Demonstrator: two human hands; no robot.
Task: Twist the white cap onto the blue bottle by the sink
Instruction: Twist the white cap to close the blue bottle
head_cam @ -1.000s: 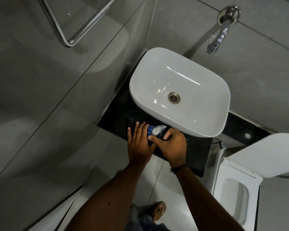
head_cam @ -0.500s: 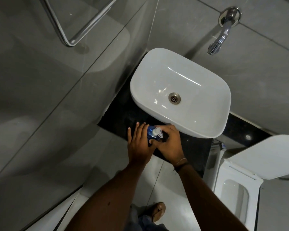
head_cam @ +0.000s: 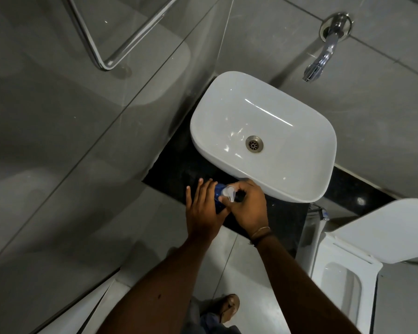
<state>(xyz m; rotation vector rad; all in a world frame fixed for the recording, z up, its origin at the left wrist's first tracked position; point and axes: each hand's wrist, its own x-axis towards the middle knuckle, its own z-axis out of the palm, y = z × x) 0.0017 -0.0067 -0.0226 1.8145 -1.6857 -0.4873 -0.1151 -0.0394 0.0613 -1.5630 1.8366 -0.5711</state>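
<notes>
A blue bottle [head_cam: 218,192] stands on the black counter [head_cam: 179,169], just in front of the white sink [head_cam: 263,138]. My left hand [head_cam: 203,208] is wrapped around the bottle's left side, fingers pointing up. On top of the bottle sits the white pump cap [head_cam: 228,192], its nozzle pointing down and right. My right hand [head_cam: 247,208] grips the cap from the right, fingers curled over it. Most of the bottle's body is hidden between the two hands.
A chrome tap [head_cam: 323,54] juts from the grey tiled wall above the sink. A glass shower panel with a chrome handle [head_cam: 111,56] stands at the left. A white toilet [head_cam: 348,273] with raised lid is at the right. My sandalled foot [head_cam: 229,307] is on the floor.
My right hand has turned over the cap, and the cap's nozzle has swung from pointing right and up to pointing down and right. The left hand has kept its hold.
</notes>
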